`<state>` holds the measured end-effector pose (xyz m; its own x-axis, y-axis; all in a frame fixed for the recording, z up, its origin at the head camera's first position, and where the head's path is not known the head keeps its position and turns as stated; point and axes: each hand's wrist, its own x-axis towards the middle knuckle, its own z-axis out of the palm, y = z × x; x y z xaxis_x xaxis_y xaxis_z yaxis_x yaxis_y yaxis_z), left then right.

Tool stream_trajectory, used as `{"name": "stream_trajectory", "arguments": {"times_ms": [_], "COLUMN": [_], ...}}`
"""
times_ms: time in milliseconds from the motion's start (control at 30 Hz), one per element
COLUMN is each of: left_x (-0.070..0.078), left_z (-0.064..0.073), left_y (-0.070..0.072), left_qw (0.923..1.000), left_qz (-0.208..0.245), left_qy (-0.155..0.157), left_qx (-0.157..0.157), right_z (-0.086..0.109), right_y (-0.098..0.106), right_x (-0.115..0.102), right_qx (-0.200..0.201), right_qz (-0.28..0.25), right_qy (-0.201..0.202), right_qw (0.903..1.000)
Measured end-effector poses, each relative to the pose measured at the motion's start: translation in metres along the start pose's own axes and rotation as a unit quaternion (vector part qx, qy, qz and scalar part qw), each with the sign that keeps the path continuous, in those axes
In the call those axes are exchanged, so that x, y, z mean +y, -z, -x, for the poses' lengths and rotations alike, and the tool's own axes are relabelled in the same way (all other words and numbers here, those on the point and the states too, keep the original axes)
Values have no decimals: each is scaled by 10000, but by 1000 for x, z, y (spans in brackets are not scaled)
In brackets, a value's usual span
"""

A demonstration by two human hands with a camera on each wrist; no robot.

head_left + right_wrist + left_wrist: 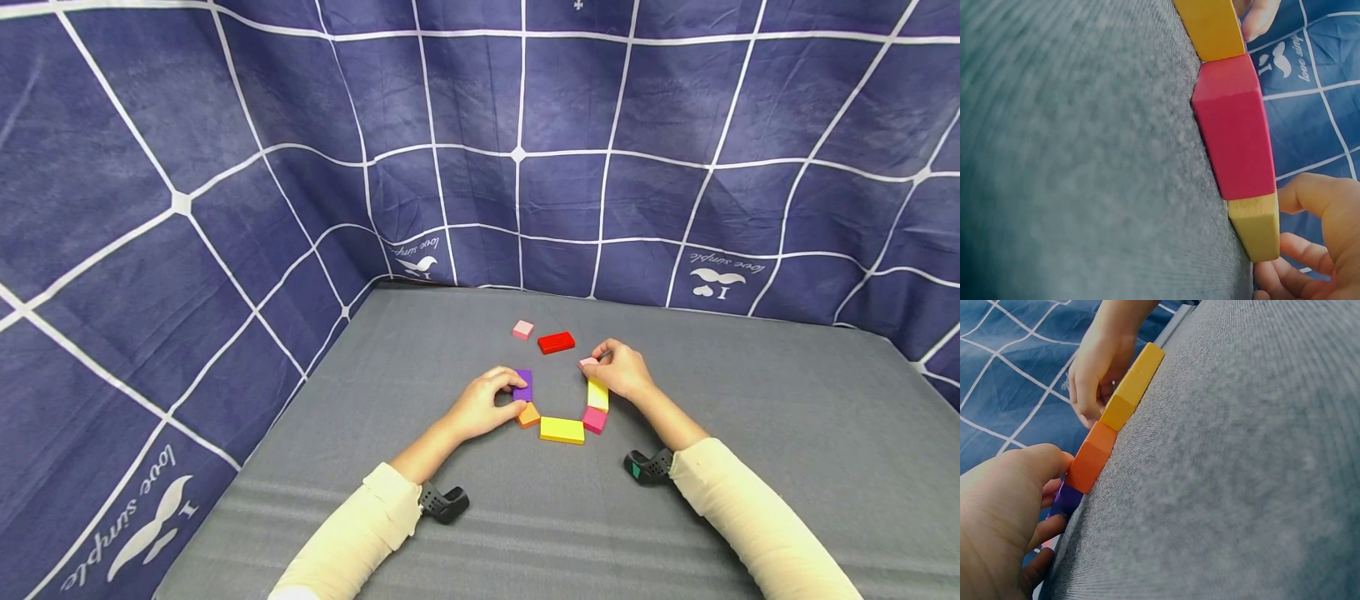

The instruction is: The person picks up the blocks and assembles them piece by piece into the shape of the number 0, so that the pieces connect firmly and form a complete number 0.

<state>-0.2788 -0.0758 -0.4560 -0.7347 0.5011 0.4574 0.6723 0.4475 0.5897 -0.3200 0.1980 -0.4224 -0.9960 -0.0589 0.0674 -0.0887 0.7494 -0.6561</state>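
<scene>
My left hand [482, 407] holds a purple block [523, 387], fingers curled over its far side. The thumb lies by the seam with an orange block [528, 416]; in the left wrist view its tip is right at the orange block's edge. My right hand [627, 372] pinches a small light pink block [587, 363] at the far end of a yellow block [597, 395]. A magenta block [1235, 137] adjoins that yellow block's near end. Another yellow block [562, 431] lies across the front, between the orange and magenta ones, so the blocks form a U shape.
Beyond the hands, a second light pink block [522, 330] and a red block [557, 342] lie on the grey cloth-covered table [787, 417]. A blue checked curtain [570, 108] stands behind the table and along its left side.
</scene>
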Motion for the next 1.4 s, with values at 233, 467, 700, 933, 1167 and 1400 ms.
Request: {"name": "stream_trajectory", "arguments": {"times_ms": [233, 467, 700, 933, 1167, 1400], "left_x": [1, 1, 1, 3, 3, 2], "left_z": [1, 0, 0, 0, -1, -1], "left_y": [0, 1, 3, 2, 1, 1], "left_qw": [10000, 10000, 10000, 10000, 9999, 9999], "left_qz": [-5, 11, -52, -32, -5, -54], "left_qy": [43, 20, 12, 35, 110, 88], "left_qx": [-13, -4, 23, -64, -43, -45], "right_z": [2, 13, 27, 32, 31, 31], "right_y": [2, 7, 2, -2, -3, -3], "right_x": [7, 15, 28, 35, 38, 38], "right_qx": [58, 197, 367, 442, 354, 369], "right_qz": [-101, -445, -837, -755, -664, -643], "right_qy": [284, 679, 992, 1400, 1535, 1542], "right_qw": [9995, 9965, 9909, 9863, 9853, 9852]}}
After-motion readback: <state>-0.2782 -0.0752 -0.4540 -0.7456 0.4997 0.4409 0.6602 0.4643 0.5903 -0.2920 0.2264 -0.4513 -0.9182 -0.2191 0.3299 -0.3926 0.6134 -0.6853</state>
